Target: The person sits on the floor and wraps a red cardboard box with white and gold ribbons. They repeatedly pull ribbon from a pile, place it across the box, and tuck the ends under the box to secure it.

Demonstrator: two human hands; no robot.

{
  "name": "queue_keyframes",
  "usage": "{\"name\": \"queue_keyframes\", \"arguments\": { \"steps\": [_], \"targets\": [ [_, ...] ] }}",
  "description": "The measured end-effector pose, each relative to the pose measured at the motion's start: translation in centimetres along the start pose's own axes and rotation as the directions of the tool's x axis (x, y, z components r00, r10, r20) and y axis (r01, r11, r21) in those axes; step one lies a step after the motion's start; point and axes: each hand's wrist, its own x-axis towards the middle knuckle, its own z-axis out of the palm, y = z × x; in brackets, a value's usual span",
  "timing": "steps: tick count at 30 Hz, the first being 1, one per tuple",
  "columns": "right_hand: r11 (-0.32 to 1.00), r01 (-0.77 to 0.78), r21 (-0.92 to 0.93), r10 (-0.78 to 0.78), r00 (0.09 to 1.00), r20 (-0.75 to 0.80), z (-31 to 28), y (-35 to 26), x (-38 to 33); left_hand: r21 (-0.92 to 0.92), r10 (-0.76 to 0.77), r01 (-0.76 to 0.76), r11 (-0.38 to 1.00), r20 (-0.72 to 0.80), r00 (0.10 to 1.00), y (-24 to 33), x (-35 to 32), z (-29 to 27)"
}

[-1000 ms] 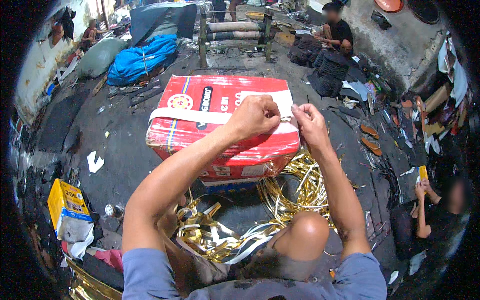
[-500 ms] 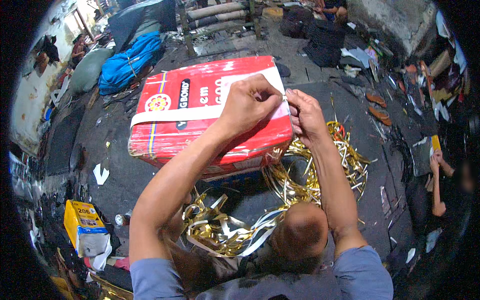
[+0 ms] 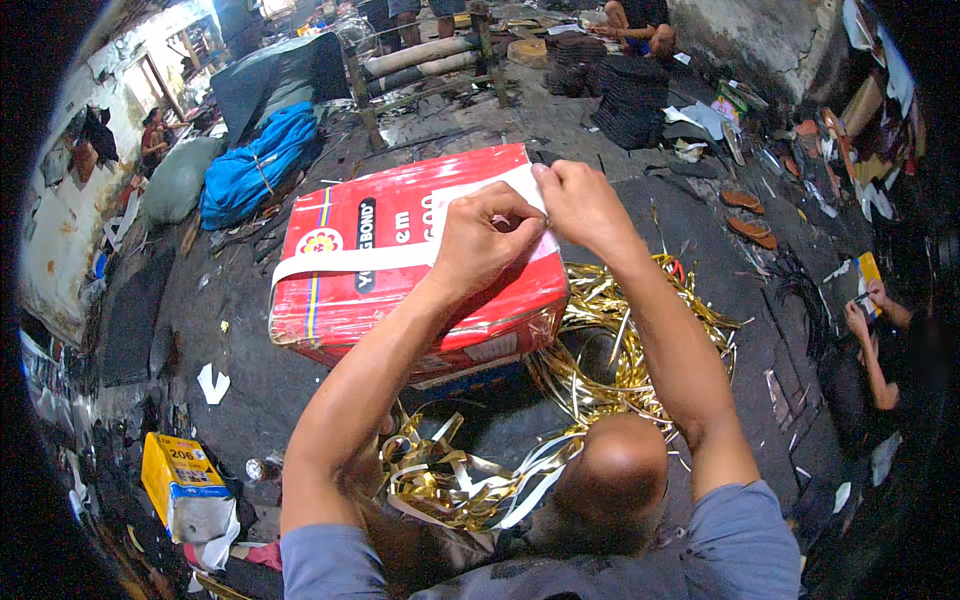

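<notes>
A red carton (image 3: 400, 225) wrapped in clear film stands in front of me. A white strip (image 3: 350, 262) runs across its top from the left edge and passes under my left hand (image 3: 485, 235). Thumb and forefinger of that hand are pinched together over the carton's right part; what lies between them is too small to make out. My right hand (image 3: 585, 205) is closed at the carton's right edge, close beside the left fingertips, and its grip is hidden. Under the hands shows a white sheet (image 3: 515, 182) on the carton top.
Shiny gold strips (image 3: 640, 335) lie heaped right of the carton, with more (image 3: 440, 475) near my knee (image 3: 612, 465). A yellow box (image 3: 180, 465) stands at lower left. Farther off are a blue bundle (image 3: 260, 165), brown sandals (image 3: 750, 232) and another person's hands (image 3: 868, 305) at right.
My right hand has risen and turned, from the carton's right side up over its edge. The left hand stays pinched. The whole view has shifted, with the carton slightly lower.
</notes>
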Motion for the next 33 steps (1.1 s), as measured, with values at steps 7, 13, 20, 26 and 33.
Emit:
{"name": "queue_keyframes", "arguments": {
  "steps": [7, 13, 20, 26, 33],
  "targets": [
    [0.937, 0.04, 0.346, -0.027, 0.999, -0.044, 4.2, 4.0, -0.7, -0.026, -0.074, 0.074, 0.997, 0.001, 0.997, -0.4, 0.1, -0.3],
    [0.872, -0.061, 0.486, 0.058, 0.998, 0.02, 10.6, 8.2, -3.4, -0.039, -0.077, 0.078, 0.996, 0.023, 0.997, -2.1, -0.3, -1.0],
    [0.893, -0.29, 0.344, 0.268, 0.957, 0.11, 19.3, 18.0, -7.7, -0.051, -0.124, 0.128, 0.991, 0.068, 0.99, -0.8, 0.8, -0.4],
    [0.906, -0.367, 0.21, 0.337, 0.927, 0.165, 22.8, 21.8, -10.2, -0.13, -0.152, 0.162, 0.978, 0.08, 0.985, -1.2, 0.9, -0.1],
    [0.928, -0.374, 0.003, 0.357, 0.888, 0.289, 27.4, 26.6, -14.5, -0.046, -0.13, 0.134, 0.99, 0.065, 0.989, -1.1, 0.5, -1.0]
  ]
}}
